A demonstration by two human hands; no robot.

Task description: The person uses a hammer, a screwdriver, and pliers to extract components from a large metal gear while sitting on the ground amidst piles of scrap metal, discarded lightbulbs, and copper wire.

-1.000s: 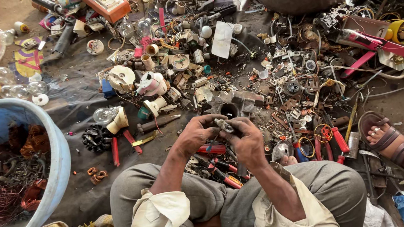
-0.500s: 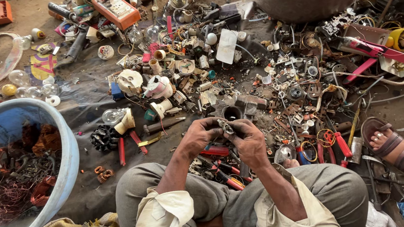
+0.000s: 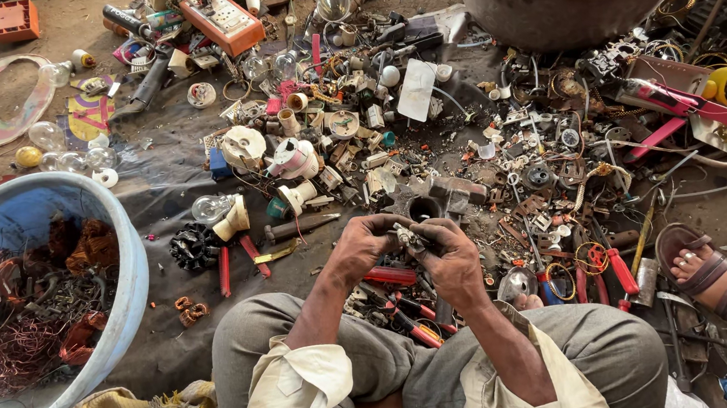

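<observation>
One small grey metal part (image 3: 407,238)

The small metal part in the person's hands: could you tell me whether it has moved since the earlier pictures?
No; the small metal part stays just below the grey socket.

Small grey metal scrap part (image 3: 408,238), irregular and dull, held up between both hands, above the dark cloth strewn with scrap
</observation>
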